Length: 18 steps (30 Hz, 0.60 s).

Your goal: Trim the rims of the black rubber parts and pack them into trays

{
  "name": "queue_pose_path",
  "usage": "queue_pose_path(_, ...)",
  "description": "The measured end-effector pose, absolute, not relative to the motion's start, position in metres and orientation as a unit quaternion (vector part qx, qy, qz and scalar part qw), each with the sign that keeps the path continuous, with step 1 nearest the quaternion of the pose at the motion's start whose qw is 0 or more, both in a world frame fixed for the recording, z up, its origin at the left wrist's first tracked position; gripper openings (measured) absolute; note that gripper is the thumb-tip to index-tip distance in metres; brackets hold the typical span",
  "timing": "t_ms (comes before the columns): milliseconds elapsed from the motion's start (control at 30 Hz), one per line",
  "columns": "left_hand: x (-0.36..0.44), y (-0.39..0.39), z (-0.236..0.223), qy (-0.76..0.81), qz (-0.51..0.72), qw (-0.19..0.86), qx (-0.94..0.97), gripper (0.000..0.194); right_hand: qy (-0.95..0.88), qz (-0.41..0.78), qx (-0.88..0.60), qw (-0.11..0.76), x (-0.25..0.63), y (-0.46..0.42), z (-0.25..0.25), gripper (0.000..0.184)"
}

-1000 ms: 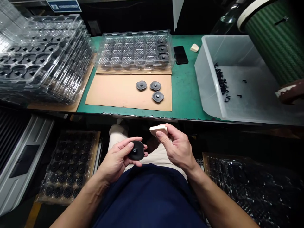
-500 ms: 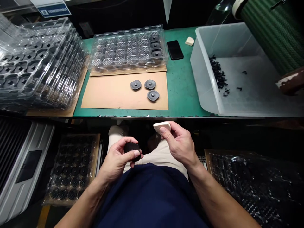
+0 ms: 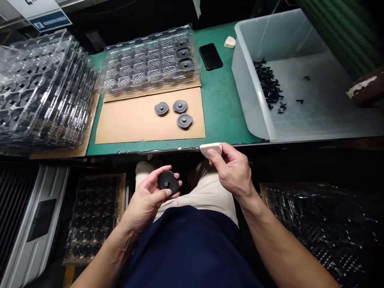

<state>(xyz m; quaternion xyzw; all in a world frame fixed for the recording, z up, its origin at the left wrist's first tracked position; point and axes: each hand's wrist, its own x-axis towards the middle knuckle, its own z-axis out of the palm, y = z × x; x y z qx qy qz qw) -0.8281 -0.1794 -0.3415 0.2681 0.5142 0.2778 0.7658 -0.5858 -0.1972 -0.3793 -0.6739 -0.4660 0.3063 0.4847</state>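
Writing on the blue-and-white sign (image 3: 45, 18) at top left is too small to read. Over the lap, the left hand (image 3: 147, 200) pinches a black round part (image 3: 168, 182) between thumb and fingers. The right hand (image 3: 232, 172) clamps a cream sponge block (image 3: 211, 149) at the green bench (image 3: 222, 108) edge.

Left hand (image 3: 150, 196) palm-up, fingers curled; right hand (image 3: 231, 170) raised, fingers pinched.
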Motion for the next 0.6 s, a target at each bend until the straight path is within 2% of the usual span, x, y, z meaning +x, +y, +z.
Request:
queue_pose_path(133, -0.819, -0.177, -0.346, 0.521, 0.264, 0.75, 0.31, 0.042, -0.48, 0.276, -0.68, 0.48, -0.575, -0.183, -0.383, 0.031)
queue_pose_path(367, -0.808, -0.164, -0.339, 0.551, 0.256, 0.762, 0.223, 0.022, -0.524, 0.184, -0.697, 0.455, -0.553, -0.141, -0.402, 0.029)
queue_pose_path(400, -0.806, -0.163, -0.338, 0.554, 0.265, 0.761, 0.207, 0.022, -0.525, 0.168, -0.702, 0.452, -0.549, -0.134, -0.407, 0.028)
queue_pose_path(600, -0.793, -0.155, -0.322, 0.544, 0.342, 0.757, 0.12, 0.045, -0.496, 0.112, -0.742, 0.437, -0.532, -0.098, -0.445, 0.028)
